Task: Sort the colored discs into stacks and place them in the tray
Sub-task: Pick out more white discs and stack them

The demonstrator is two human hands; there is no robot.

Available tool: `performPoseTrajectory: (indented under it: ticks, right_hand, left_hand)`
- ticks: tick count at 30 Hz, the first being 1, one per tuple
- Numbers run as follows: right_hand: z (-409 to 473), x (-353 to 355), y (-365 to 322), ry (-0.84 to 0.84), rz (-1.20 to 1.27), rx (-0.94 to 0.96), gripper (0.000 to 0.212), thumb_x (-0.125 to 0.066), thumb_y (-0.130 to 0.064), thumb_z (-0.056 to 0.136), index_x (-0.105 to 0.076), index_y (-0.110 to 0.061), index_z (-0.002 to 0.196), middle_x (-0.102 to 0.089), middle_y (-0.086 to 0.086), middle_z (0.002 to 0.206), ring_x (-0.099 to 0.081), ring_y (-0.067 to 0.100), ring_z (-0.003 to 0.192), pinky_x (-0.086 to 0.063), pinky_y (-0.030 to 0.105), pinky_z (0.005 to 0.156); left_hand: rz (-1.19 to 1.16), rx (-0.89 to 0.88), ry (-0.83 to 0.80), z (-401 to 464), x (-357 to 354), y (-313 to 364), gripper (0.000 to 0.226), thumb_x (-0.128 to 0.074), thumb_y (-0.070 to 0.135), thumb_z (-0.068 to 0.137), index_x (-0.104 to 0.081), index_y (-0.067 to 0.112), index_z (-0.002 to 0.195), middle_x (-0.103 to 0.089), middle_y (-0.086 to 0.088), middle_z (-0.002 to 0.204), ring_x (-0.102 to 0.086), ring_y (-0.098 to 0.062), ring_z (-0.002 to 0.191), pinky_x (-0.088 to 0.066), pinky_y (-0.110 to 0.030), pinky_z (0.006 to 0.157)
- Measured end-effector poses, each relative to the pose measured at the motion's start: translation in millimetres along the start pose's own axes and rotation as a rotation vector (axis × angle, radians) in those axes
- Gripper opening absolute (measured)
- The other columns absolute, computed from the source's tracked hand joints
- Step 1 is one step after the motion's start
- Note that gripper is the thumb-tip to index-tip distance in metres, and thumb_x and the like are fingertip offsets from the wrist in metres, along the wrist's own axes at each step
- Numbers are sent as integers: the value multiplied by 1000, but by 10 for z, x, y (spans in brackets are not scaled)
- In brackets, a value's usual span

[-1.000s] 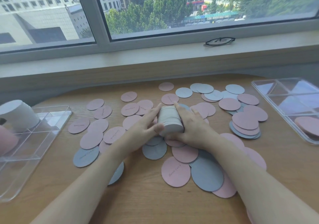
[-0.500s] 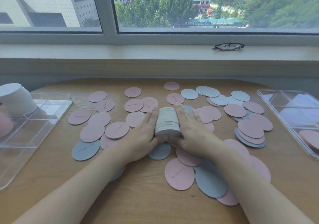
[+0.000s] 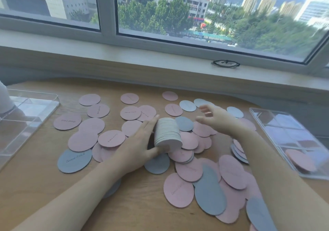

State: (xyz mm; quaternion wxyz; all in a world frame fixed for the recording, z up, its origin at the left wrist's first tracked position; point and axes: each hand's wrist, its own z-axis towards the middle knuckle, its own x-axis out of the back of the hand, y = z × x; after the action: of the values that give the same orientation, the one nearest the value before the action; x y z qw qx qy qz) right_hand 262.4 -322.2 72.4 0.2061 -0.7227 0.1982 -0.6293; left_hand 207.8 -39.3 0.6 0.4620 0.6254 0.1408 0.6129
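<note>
Bracing the grey stack [image 3: 168, 134] on its side at table centre, your left hand [image 3: 140, 145] presses flat against its left flank. Your right hand [image 3: 216, 117] hovers apart to the right, fingers spread. Loose discs [image 3: 179, 189] surround it; clear trays [image 3: 277, 122] flank both edges.

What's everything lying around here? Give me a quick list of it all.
Stack of discs: one, grey, on its side at the table's middle.
Loose discs: many, mostly pink, some grey, scattered flat across the table.
Left tray: one, clear, at the table's left edge.
Right tray: one, clear, at the right edge, pink discs inside.
Table: one, wooden.
Glasses: one pair, black, on the windowsill.
Left hand: against the stack.
Right hand: open, off the stack.
</note>
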Motion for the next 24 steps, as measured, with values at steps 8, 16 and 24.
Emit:
performPoseTrajectory:
  ticks: [8,16,24]
  right_hand:
    - [882,-8,299,52,-306,-239,72,-47,-53,96,-25,-18,155,-29,15,157,-35,34,140,-33,44,110]
    - [1183,-117,60,-36,-402,-178,61,-49,-57,90,-47,-19,138,-40,17,142,-44,39,124,-40,45,101]
    - [1163,29,138,-45,-352,-118,67,-74,-48,81,-53,-21,138,-35,8,139,-34,31,132,-36,48,110]
  left_hand:
    - [21,-29,15,0,-29,-57,92,-68,52,86,-7,45,154,-26,30,149,-42,-4,133,-44,-42,106]
    - [66,-29,12,8,-22,-60,94,-69,44,87,-3,45,155,-21,31,151,-43,-2,130,-44,-35,102]
    - [43,-37,13,4,-12,-45,92,-62,58,83,-5,48,153,-21,33,149,-39,4,131,-40,-31,106]
